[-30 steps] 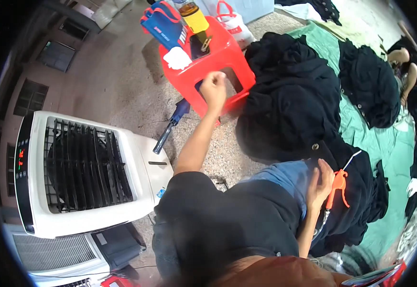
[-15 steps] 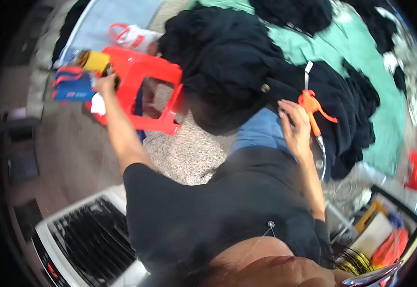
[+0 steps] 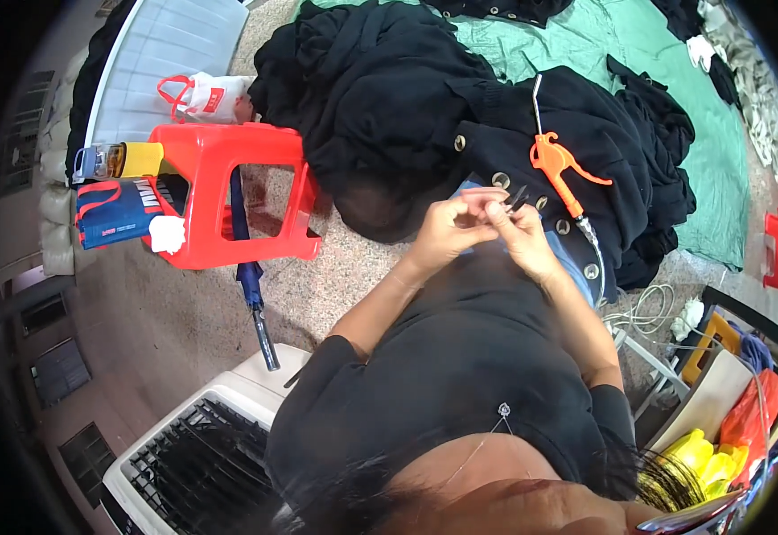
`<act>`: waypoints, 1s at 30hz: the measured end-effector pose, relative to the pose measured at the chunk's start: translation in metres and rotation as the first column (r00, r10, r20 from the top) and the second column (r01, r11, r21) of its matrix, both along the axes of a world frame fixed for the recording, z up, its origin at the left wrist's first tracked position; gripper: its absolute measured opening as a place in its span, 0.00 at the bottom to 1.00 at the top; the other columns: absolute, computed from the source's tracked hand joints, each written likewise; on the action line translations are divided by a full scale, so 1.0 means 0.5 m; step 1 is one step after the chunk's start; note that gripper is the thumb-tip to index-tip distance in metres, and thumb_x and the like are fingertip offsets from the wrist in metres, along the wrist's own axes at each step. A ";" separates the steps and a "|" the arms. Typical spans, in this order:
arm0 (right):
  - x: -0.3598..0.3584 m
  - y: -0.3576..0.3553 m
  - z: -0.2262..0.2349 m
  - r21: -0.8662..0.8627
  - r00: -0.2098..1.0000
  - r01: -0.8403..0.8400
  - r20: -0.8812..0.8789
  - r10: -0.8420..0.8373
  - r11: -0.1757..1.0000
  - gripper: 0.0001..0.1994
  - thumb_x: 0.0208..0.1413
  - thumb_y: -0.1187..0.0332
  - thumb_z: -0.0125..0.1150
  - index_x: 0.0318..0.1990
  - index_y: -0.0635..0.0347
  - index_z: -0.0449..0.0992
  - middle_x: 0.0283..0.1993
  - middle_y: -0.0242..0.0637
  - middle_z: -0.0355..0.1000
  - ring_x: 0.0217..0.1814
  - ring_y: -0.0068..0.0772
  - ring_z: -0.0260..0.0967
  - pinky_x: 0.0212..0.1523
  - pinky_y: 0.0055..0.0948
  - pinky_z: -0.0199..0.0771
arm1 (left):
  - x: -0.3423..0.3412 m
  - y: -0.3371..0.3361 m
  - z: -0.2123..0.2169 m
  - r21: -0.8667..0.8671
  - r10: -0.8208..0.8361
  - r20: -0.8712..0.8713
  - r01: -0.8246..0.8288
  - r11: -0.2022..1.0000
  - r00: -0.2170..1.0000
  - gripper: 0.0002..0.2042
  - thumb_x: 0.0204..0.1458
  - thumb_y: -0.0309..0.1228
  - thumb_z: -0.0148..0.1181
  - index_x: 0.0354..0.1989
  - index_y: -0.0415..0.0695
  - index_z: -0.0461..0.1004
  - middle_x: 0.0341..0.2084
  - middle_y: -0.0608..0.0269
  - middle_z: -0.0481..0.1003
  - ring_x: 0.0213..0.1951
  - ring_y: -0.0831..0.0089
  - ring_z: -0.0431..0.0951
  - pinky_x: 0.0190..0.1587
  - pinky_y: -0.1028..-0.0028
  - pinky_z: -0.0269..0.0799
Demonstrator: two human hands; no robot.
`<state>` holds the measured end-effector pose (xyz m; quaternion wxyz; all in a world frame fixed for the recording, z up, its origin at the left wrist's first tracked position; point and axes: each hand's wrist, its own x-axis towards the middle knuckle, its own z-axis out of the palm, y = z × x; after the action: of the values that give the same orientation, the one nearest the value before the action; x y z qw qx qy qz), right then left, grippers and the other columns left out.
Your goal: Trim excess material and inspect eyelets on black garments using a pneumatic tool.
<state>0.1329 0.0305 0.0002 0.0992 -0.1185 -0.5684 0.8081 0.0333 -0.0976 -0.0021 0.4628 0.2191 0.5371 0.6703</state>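
In front of my lap my hands meet. My right hand (image 3: pixel 524 234) is closed, and a small black pointed thing (image 3: pixel 517 198) sticks out between its fingertips; its kind is too small to tell. The fingers of my left hand (image 3: pixel 453 230) are bent in a pinch against the right fingertips, and whatever they hold is hidden. Just beyond lies a black knitted garment (image 3: pixel 487 116) with large metallic buttons (image 3: pixel 501 180) along an edge. On it rests an orange air blow gun (image 3: pixel 556 168) with a thin metal nozzle and a clear hose, right of my right hand and apart from it.
A red plastic stool (image 3: pixel 219 241) stands at left, with a drink bottle (image 3: pixel 108 162), a blue bag (image 3: pixel 114 214) and a dark blue umbrella (image 3: pixel 251 283) around it. Black garments lie on a green sheet (image 3: pixel 719 196). A white machine with a black grille (image 3: pixel 193 464) is near left.
My left hand has come back from the stool to meet my right hand. My right hand has moved slightly left and closed; the black pointed thing now shows between the fingers.
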 end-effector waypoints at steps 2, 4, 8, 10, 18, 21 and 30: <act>-0.006 -0.003 -0.004 0.011 0.993 0.119 -0.024 -0.118 0.993 0.16 0.66 0.60 0.46 0.41 0.63 0.77 0.51 0.40 0.74 0.50 0.25 0.69 0.52 0.28 0.67 | -0.009 0.009 -0.018 -0.032 0.014 0.039 -0.013 0.999 0.999 0.11 0.46 0.20 0.66 0.40 0.37 0.76 0.36 0.66 0.76 0.39 0.80 0.76 0.42 0.78 0.73; -0.009 0.005 -0.020 -0.039 0.969 0.242 0.058 -0.240 0.969 0.17 0.67 0.59 0.44 0.37 0.62 0.76 0.49 0.39 0.75 0.46 0.23 0.70 0.45 0.24 0.67 | -0.044 0.013 -0.075 -0.075 0.197 0.035 -0.194 0.978 0.980 0.12 0.52 0.27 0.64 0.43 0.38 0.74 0.33 0.67 0.77 0.30 0.80 0.76 0.34 0.80 0.72; -0.021 0.030 -0.013 0.111 0.928 0.366 0.025 -0.371 0.924 0.11 0.66 0.68 0.45 0.39 0.62 0.75 0.38 0.33 0.73 0.36 0.21 0.67 0.38 0.22 0.66 | -0.102 0.046 -0.132 -0.147 0.387 0.306 -0.358 0.922 0.870 0.21 0.59 0.28 0.52 0.61 0.40 0.61 0.51 0.57 0.70 0.33 0.76 0.76 0.34 0.79 0.73; -0.050 0.053 0.000 0.507 0.923 0.364 -0.084 -0.375 0.781 0.08 0.63 0.75 0.48 0.42 0.64 0.75 0.36 0.35 0.70 0.35 0.25 0.67 0.38 0.23 0.68 | -0.113 0.050 -0.138 -0.091 0.324 0.428 -0.317 0.944 0.844 0.19 0.60 0.28 0.50 0.60 0.41 0.63 0.45 0.58 0.73 0.33 0.73 0.76 0.35 0.78 0.74; -0.237 0.154 -0.008 0.827 0.965 -0.257 0.250 0.081 0.500 0.20 0.53 0.77 0.52 0.55 0.53 0.73 0.53 0.44 0.72 0.52 0.42 0.72 0.51 0.32 0.71 | -0.109 0.066 -0.114 0.029 0.339 0.453 -0.393 0.919 0.825 0.15 0.58 0.25 0.55 0.52 0.34 0.69 0.35 0.63 0.76 0.32 0.77 0.77 0.35 0.79 0.76; -0.263 0.186 -0.040 0.653 0.903 -0.423 0.359 0.236 0.628 0.16 0.60 0.70 0.50 0.55 0.58 0.71 0.47 0.43 0.75 0.51 0.33 0.72 0.51 0.28 0.68 | -0.111 0.064 -0.105 -0.097 0.428 0.335 -0.422 0.902 0.839 0.12 0.54 0.23 0.59 0.46 0.33 0.73 0.32 0.62 0.77 0.27 0.78 0.77 0.31 0.81 0.76; -0.247 0.168 -0.057 0.624 0.942 -0.232 0.336 0.012 0.746 0.15 0.58 0.63 0.53 0.50 0.59 0.75 0.48 0.47 0.74 0.49 0.42 0.73 0.51 0.33 0.71 | -0.100 0.051 -0.091 -0.196 0.392 -0.450 -0.517 0.833 0.802 0.02 0.50 0.23 0.63 0.31 0.38 0.78 0.24 0.63 0.78 0.21 0.74 0.75 0.26 0.77 0.71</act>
<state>0.0096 0.1145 -0.0281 -0.0099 -0.1637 -0.8297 0.5335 -0.0169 -0.0723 -0.0475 0.1976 0.1361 0.7535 0.6121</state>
